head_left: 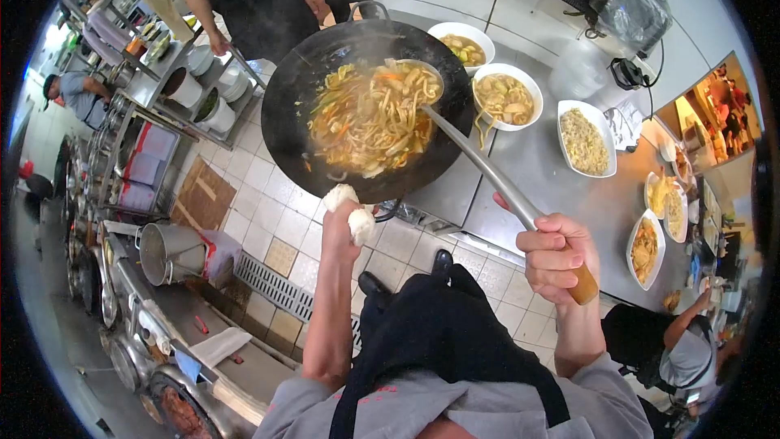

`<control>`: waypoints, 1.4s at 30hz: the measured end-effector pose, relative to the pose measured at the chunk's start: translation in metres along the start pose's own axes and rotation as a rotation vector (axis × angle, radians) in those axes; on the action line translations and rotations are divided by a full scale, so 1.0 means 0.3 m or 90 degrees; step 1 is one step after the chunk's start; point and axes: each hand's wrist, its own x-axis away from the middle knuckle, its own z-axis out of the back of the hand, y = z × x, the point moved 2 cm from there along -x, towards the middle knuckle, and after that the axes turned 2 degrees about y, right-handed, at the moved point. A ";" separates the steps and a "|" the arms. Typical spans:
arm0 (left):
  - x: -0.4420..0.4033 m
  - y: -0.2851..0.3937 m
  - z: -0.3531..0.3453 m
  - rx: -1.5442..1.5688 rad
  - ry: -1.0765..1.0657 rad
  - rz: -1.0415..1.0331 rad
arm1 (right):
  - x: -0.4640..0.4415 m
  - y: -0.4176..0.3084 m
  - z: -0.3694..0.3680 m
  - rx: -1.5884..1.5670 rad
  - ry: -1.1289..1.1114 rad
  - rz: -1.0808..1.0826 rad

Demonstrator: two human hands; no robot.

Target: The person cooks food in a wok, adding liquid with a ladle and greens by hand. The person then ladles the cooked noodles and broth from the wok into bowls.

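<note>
My left hand [341, 237] is closed on a bunched white cloth [362, 226] at the near edge of a large black wok [284, 118]. Whether the wok's rim or handle lies inside the cloth is hidden. Steaming noodles with vegetables and sauce [374, 126] fill the wok's middle. In my right hand [559, 258] is a long metal ladle [483, 164], gripped by its wooden end. Its bowl rests among the noodles on the wok's right side. Beside the wok stands a white bowl of noodles [505, 99], with strands hanging over its rim.
Another filled bowl [461, 47] and a dish of fried rice [585, 140] stand on the steel counter [528, 162]. More plated food [646, 250] is farther right. Co-workers stand beyond the wok and at both sides. A metal bucket [169, 254] sits at left near a floor grate [276, 286].
</note>
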 end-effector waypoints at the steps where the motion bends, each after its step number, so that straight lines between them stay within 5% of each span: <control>1: 0.000 -0.001 0.003 0.002 0.001 -0.003 | 0.000 -0.004 -0.011 -0.008 0.013 0.007; 18: -0.012 -0.013 0.034 -0.057 0.038 0.039 | -0.062 -0.305 -0.258 0.053 -0.144 0.113; 22: -0.005 -0.004 0.034 -0.064 0.042 0.042 | -0.127 -0.435 -0.189 0.090 -0.076 0.141; 27: 0.008 0.008 0.023 -0.063 0.058 0.049 | -0.208 -0.574 -0.037 0.261 0.080 0.169; 36: 0.013 0.009 0.025 -0.053 0.026 0.067 | -0.218 -0.582 0.052 0.926 0.406 0.290; 42: 0.001 -0.004 0.037 -0.077 0.042 0.047 | -0.214 -0.605 0.154 1.239 0.436 0.447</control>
